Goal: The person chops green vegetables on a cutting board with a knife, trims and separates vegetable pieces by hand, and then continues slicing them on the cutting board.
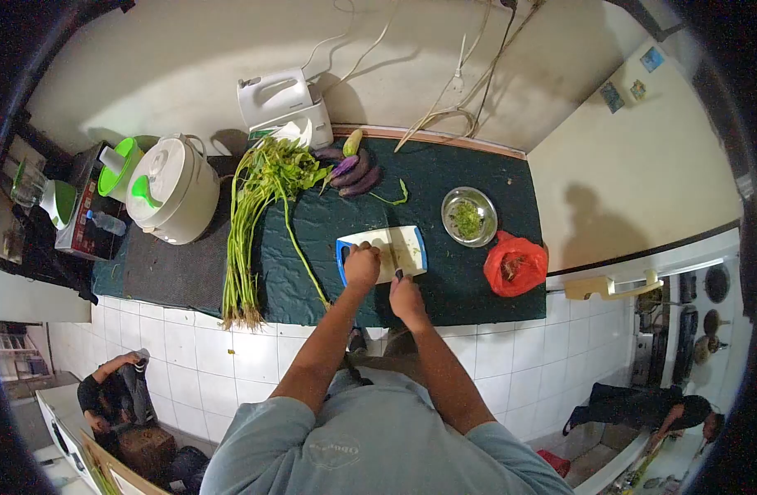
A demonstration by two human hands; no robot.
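A white cutting board with blue ends lies near the front edge of the table. My right hand is closed round the dark handle of a knife, whose blade points away from me over the board. Over the board's left part, my left hand is closed with fingers bent down; what it holds, if anything, is hidden. Small green bits dot the board. To its right stands a metal bowl with chopped greens inside. A red plastic bag sits open beside the bowl.
Long-stemmed leafy greens lie left on the dark green tablecloth. Eggplants, a hand mixer and a white rice cooker stand farther back. One person sits at lower left; another is at lower right.
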